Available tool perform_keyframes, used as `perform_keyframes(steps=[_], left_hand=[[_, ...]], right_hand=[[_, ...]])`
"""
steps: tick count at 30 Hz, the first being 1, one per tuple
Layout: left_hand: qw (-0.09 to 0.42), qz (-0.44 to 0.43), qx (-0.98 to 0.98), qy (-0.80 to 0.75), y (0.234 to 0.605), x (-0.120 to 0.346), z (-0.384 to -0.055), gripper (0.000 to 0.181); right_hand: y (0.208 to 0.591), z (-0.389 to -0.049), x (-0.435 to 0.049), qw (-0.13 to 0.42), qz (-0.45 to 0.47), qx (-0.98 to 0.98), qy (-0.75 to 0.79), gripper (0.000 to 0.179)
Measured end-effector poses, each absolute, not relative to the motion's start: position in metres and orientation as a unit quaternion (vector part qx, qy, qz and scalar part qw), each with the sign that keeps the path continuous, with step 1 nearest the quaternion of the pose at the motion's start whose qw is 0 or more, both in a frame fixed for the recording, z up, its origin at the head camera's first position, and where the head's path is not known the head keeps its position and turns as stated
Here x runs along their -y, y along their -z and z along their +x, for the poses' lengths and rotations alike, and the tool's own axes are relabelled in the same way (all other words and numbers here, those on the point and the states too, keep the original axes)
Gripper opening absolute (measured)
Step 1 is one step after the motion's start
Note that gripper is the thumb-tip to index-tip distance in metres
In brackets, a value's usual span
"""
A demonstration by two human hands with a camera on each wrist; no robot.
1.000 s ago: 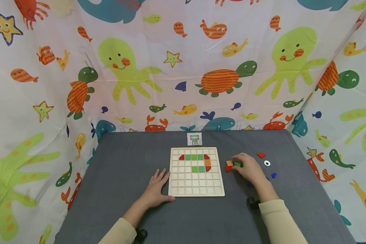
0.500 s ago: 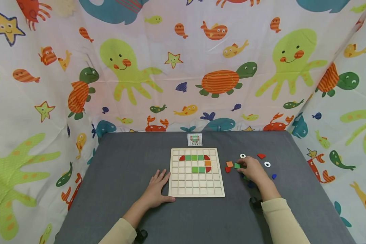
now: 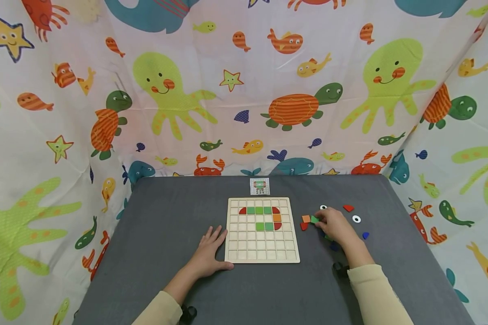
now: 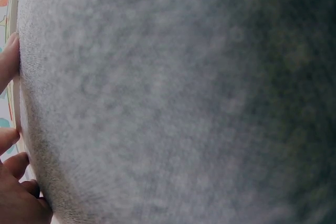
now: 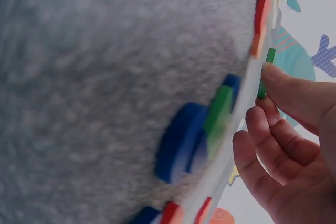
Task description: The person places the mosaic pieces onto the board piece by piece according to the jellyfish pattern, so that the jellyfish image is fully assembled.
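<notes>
A pale wooden grid board point(image 3: 241, 249) lies mid-table, with red, green and orange tiles set in its upper cells. My left hand point(image 3: 205, 253) rests at its left edge, fingers spread, thumb by the lower left corner. Right of the board, my right hand point(image 3: 336, 225) pinches a green square tile point(image 3: 315, 219) between thumb and fingers. In the right wrist view that green tile point(image 5: 270, 57) stands on edge, raised off the cloth. An orange square tile point(image 3: 306, 219) and a red piece point(image 3: 303, 226) lie just left of it.
A small picture card point(image 3: 260, 186) lies beyond the board. White rings point(image 3: 356, 219), a red piece point(image 3: 348, 208) and a blue piece point(image 3: 365, 235) are scattered to the right. Under my right hand are blue pieces point(image 5: 181, 142) and another green piece point(image 5: 218, 115).
My right hand shifted slightly right, uncovering a white ring. The green tile, flat half a second ago, is now tilted up in its fingers. My left hand stays put.
</notes>
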State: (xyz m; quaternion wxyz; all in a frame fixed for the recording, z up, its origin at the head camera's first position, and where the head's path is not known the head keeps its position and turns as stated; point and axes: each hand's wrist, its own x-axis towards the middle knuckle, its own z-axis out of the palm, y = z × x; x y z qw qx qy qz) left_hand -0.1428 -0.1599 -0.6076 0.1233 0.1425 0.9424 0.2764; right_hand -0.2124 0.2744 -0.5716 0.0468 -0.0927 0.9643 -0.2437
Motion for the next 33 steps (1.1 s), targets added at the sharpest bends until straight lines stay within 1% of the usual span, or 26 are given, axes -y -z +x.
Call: perform_keyframes(steps=[7,11,24,31,33], left_hand=[[0.123,0.141,-0.943,-0.277,0.607,0.159,-0.142,0.111],[0.123,0.142,-0.944,-0.272,0.606,0.159,-0.142,0.112],[0.125,0.142,-0.943,-0.273,0.604,0.158,-0.141,0.111],[0.125,0.139,-0.943,-0.275,0.602,0.158,-0.141,0.111],[0.125,0.138,-0.943,-0.274,0.602,0.158,-0.141,0.111]], right_hand=[[0.558,-0.209,-0.261,0.001,-0.119,-0.961,0.251,0.024],[0.552,-0.206,-0.247,-0.013,-0.140,-0.954,0.264,0.025],[0.543,-0.206,-0.194,-0.019,-0.204,-0.936,0.286,0.026],[0.544,-0.207,-0.166,-0.001,-0.222,-0.929,0.296,0.024],[0.544,-0.207,-0.158,-0.003,-0.228,-0.928,0.293,0.024]])
